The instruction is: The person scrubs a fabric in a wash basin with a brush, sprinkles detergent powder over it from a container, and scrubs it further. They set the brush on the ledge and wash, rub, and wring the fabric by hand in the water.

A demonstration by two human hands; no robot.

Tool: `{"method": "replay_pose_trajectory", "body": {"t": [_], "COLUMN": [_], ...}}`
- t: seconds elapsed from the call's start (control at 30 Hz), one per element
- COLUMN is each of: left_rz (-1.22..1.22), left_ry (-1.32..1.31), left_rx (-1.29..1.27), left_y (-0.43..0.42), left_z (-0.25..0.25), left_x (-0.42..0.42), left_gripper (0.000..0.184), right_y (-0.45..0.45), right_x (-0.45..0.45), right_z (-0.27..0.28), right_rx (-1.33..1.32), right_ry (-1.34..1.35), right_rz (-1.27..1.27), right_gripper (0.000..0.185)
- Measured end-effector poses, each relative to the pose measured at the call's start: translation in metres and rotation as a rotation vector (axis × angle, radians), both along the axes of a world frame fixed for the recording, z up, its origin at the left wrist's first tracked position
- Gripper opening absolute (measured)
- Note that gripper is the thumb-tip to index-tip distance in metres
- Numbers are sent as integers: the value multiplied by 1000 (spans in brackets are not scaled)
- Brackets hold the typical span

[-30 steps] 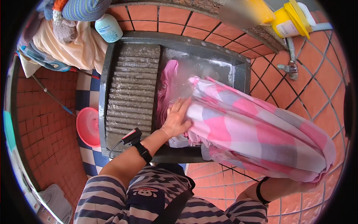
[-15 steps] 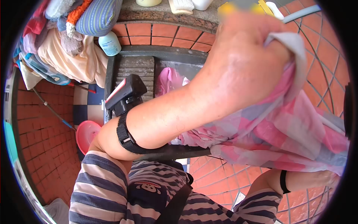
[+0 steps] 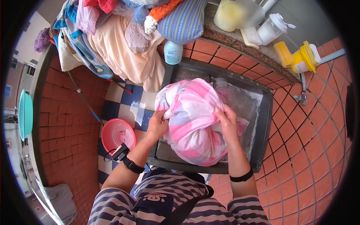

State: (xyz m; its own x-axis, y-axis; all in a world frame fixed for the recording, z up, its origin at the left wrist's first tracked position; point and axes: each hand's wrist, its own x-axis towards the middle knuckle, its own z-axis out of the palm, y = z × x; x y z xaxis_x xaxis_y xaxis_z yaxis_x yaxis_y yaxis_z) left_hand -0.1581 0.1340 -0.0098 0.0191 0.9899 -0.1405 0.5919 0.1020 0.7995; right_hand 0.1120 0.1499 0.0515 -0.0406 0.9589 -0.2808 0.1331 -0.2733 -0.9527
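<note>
A bundled pink, white and grey checked cloth (image 3: 191,120) lies over the ribbed washboard side of the dark sink (image 3: 264,131). My left hand (image 3: 157,123) grips its left edge, fingers closed on the fabric. On the right side of the bundle, my right hand (image 3: 227,122) pinches a fold between thumb and fingers. The cloth hides most of the washboard. Wet sink floor with suds along its edge shows to the right of the bundle.
A light blue bottle (image 3: 173,52) stands at the sink's back left corner. Piled clothes (image 3: 127,48) hang at the upper left. A pink basin (image 3: 118,135) sits on the floor. The ledge (image 3: 240,41) holds a brush and containers. A tap (image 3: 302,95) is at right.
The checked cloth, stretched out to the right before, is now gathered over the sink. My left hand has come down from the raised position, and my right hand has moved in from the far right.
</note>
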Motion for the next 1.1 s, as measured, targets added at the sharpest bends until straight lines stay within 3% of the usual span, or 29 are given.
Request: {"method": "replay_pose_trajectory", "body": {"t": [0.03,0.07,0.13,0.2,0.27,0.33,0.37,0.4,0.47,0.57,0.6,0.63,0.7,0.73,0.8,0.83,0.87,0.93,1.0,1.1], "left_rz": [14,14,231,304,326,83,66,48,-60,-86,-65,-48,-2,69,52,106,189,-58,-255,-219], "left_ry": [25,30,258,49,-62,479,285,87,-49,-81,-65,49,291,355,476,538,573,219,-29,1], "left_rx": [-32,-32,319,207,87,4,44,78,183,370,436,500,348,237,22,70,447,473,142,348], "left_y": [-14,-6,14,57,70,67,60,42,-11,-79,-81,-58,22,58,108,120,122,106,36,-76], "left_z": [-28,-27,-29,-32,-38,-21,-27,-33,-18,-11,-33,-62,-78,-74,-64,-57,-69,-86,-32,-24], "left_x": [-14,-25,-37,-19,19,48,44,39,31,42,50,59,80,92,103,107,107,90,70,61], "left_gripper": [41,41,51,59,59,58,56,54,49,36,33,24,16,17,23,28,35,41,43,42], "right_y": [-3,1,29,75,116,112,101,83,20,-81,-88,-74,17,55,118,123,120,70,-10,-106], "right_x": [6,-6,-6,-36,-61,-78,-84,-78,-62,-66,-72,-70,-70,-68,-58,-59,-59,-62,-63,-56], "right_z": [-60,-70,-82,-40,-75,-95,-85,-90,-88,-76,-81,-101,-119,-125,-117,-125,-133,-114,-86,-71], "right_rx": [3,14,199,575,380,97,65,164,345,579,591,620,488,413,-36,22,55,220,465,538], "right_ry": [-219,-441,-602,-820,-780,-922,-1065,-983,-784,-725,-731,-842,-968,-946,-963,-999,-1036,-912,-822,-810], "right_rz": [6,7,-110,-41,48,279,294,261,194,1,-70,34,62,-1,186,128,73,-38,-59,39], "right_gripper": [38,40,57,70,76,71,67,64,56,43,40,36,28,32,42,45,48,44,28,23]}}
